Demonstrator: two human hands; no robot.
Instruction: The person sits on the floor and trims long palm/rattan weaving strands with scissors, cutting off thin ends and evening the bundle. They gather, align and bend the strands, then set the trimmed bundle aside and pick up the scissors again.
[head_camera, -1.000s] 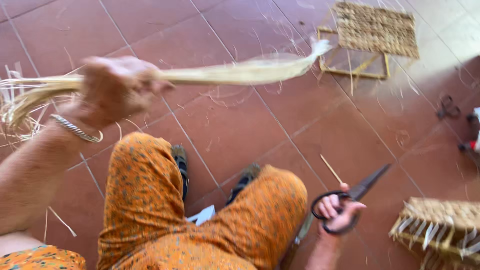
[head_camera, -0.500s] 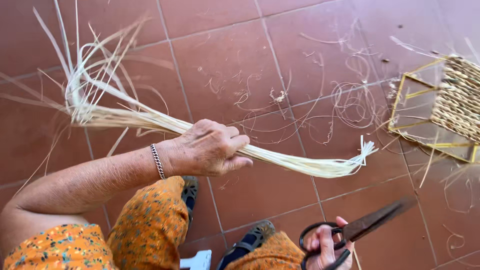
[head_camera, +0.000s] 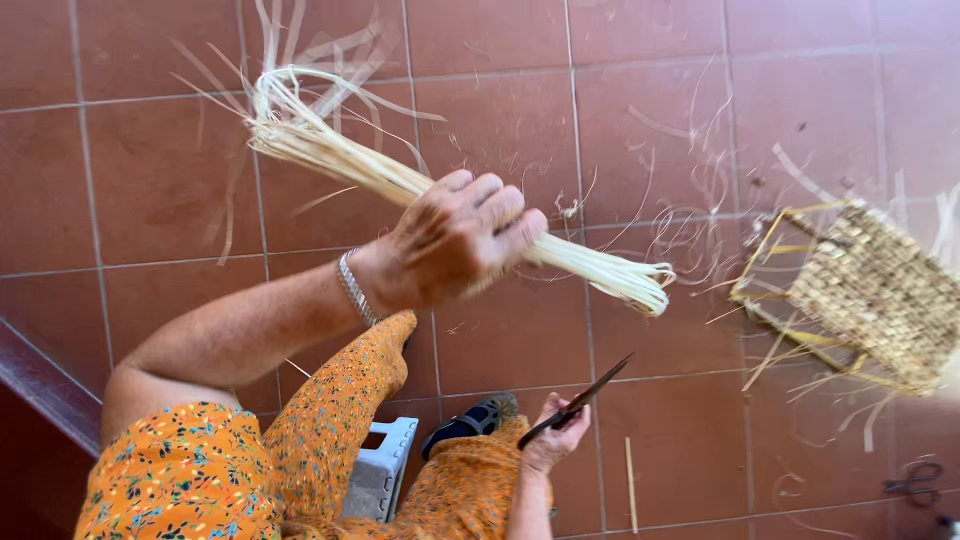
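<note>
In the head view, my left hand (head_camera: 455, 245) was closed around a bundle of pale straw strands (head_camera: 400, 185), gripping it near the middle. Compared with half a second earlier the bundle had swung: its trimmed end (head_camera: 645, 290) now pointed down to the right, while the loose looped end (head_camera: 280, 100) fanned out at upper left. The hand had also risen and shifted right in the view, with a silver bracelet (head_camera: 352, 287) at the wrist.

My right hand (head_camera: 555, 440) sat low, fingers closed through the handles of dark scissors (head_camera: 585, 398), blades nearly together and pointing up toward the trimmed end but well apart from it. A moment before, the scissors lay flatter; they had tilted up, which I judged brought them closer to the straw.

On the red tiled floor (head_camera: 150, 180) lay scattered straw scraps (head_camera: 690, 200), a half-woven straw basket (head_camera: 870, 290) at right, and a small grey stool (head_camera: 380, 475) beneath the orange floral dress (head_camera: 330, 430).
</note>
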